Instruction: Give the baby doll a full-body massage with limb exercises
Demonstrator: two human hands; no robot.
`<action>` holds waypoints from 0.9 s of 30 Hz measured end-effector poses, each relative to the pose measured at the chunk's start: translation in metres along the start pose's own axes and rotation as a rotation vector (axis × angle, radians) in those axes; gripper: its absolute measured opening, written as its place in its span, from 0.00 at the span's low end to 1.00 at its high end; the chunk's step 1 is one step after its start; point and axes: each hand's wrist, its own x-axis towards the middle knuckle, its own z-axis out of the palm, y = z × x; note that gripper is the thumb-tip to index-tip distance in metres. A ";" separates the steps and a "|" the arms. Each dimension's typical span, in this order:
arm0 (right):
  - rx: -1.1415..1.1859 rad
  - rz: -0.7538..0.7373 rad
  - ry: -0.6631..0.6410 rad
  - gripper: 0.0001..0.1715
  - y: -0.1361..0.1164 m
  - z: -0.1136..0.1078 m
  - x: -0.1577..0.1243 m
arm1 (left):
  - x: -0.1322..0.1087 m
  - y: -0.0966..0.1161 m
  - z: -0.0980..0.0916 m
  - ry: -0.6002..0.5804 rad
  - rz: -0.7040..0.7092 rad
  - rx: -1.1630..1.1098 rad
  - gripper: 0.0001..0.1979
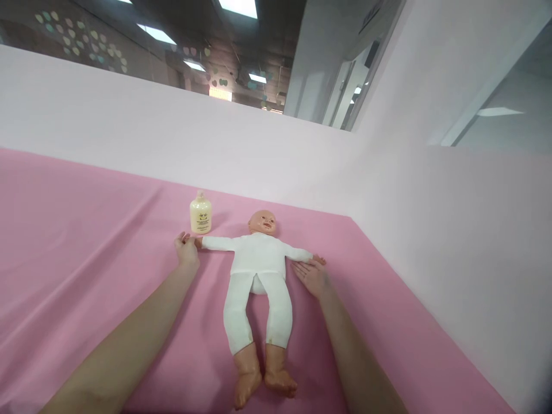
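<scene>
In the head view, the doll (259, 254) lies face-up on pink cloth (107, 241) midway between the hands, its long axis running away from the person, feet nearest. The left hand (187, 249) curls at one doll wrist (199, 242), grip unclear; the right hand (314, 278), open, lies along the opposite sleeve (299, 253).

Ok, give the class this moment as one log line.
Doll: on back, arms spread | left hand: at doll's hand | right hand: by opposite sleeve | bottle: upright

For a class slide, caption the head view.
Doll lying, arms outspread, on pink cloth between a person's left hand and right hand, bottle nearby.
</scene>
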 end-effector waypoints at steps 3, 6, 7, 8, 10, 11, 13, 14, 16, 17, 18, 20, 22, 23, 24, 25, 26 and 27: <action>0.067 0.002 -0.002 0.28 0.002 -0.004 0.006 | -0.007 0.006 0.000 -0.012 0.039 0.065 0.24; 0.111 -0.023 0.003 0.28 0.004 -0.007 0.010 | -0.013 0.011 -0.001 -0.041 0.073 0.130 0.25; 0.124 -0.038 0.007 0.28 0.004 -0.008 0.011 | -0.015 0.013 -0.002 -0.048 0.085 0.148 0.25; 0.137 -0.053 0.011 0.27 0.005 -0.009 0.012 | -0.016 0.014 -0.002 -0.053 0.096 0.163 0.25; 0.162 -0.081 0.025 0.26 0.005 -0.011 0.013 | -0.019 0.016 -0.003 -0.060 0.113 0.185 0.25; 0.170 -0.093 0.033 0.25 0.006 -0.012 0.014 | -0.020 0.017 -0.003 -0.064 0.118 0.193 0.25; 0.174 -0.110 0.044 0.23 0.007 -0.014 0.017 | -0.022 0.018 -0.004 -0.074 0.127 0.212 0.24; 0.172 -0.114 0.047 0.22 0.008 -0.015 0.018 | -0.023 0.019 -0.005 -0.078 0.134 0.225 0.24; 0.163 -0.119 0.046 0.21 0.009 -0.016 0.022 | -0.024 0.021 -0.006 -0.082 0.159 0.264 0.25; 0.156 -0.124 0.042 0.20 0.010 -0.016 0.024 | -0.025 0.023 -0.007 -0.083 0.181 0.291 0.25; 0.148 -0.131 0.038 0.19 0.010 -0.015 0.027 | -0.026 0.025 -0.007 -0.091 0.219 0.322 0.25; 0.128 -0.143 0.026 0.17 0.011 -0.013 0.033 | -0.033 0.031 -0.005 -0.135 0.338 0.381 0.25; 0.110 -0.146 0.011 0.16 0.010 -0.008 0.038 | -0.048 0.039 -0.002 -0.227 0.466 0.406 0.25; 0.104 -0.147 0.004 0.16 0.010 -0.006 0.040 | -0.060 0.042 -0.001 -0.282 0.500 0.401 0.25; 0.100 -0.148 -0.005 0.15 0.010 -0.003 0.042 | -0.074 0.045 0.000 -0.348 0.498 0.392 0.24; 0.097 -0.148 -0.012 0.15 0.009 -0.002 0.043 | -0.090 0.048 0.000 -0.412 0.462 0.384 0.24; 0.097 -0.151 -0.018 0.15 0.010 -0.001 0.045 | -0.108 0.050 -0.001 -0.473 0.392 0.387 0.24; 0.097 -0.156 -0.023 0.14 0.010 0.000 0.046 | -0.125 0.052 -0.003 -0.537 0.296 0.393 0.25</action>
